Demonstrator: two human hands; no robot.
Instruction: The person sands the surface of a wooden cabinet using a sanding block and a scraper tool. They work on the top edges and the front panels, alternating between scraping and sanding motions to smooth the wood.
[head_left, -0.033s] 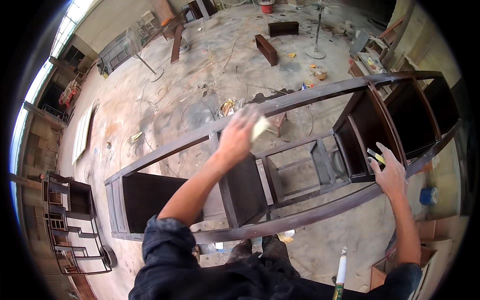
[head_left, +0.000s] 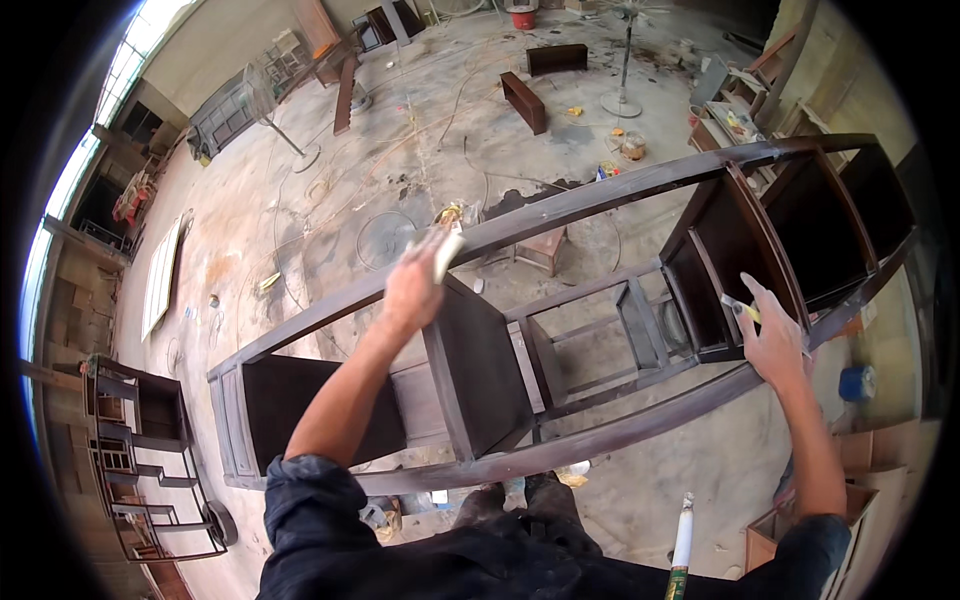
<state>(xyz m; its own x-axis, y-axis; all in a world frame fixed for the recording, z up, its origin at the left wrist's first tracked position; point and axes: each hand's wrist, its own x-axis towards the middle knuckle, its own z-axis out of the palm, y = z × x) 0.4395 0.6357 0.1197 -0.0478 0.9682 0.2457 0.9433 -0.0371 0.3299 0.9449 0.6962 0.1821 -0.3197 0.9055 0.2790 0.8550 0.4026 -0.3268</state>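
A long dark brown wooden furniture frame (head_left: 620, 425) with curved rails lies across in front of me. My left hand (head_left: 412, 285) is on its far rail, above the upright divider panel (head_left: 482, 365). It presses a pale yellow flat pad (head_left: 448, 257), which looks like a sanding pad, against the rail. My right hand (head_left: 778, 340) is at the frame's right part, beside the dark shelf compartments (head_left: 735, 240). Between its thumb and fingers is a small yellow and whitish piece (head_left: 742, 309), too small to name.
A lit cigarette (head_left: 683, 540) juts up at the lower edge. Beyond the frame stand a small wooden stool (head_left: 541, 250), two brown drawer boxes (head_left: 524, 102) and fans on stands (head_left: 622, 103). Another furniture frame (head_left: 160, 440) is at left. A blue can (head_left: 857, 383) sits at right.
My left hand has slid left along the far rail with the pale pad. My right hand stays at nearly the same place, its grip on the small piece slightly shifted.
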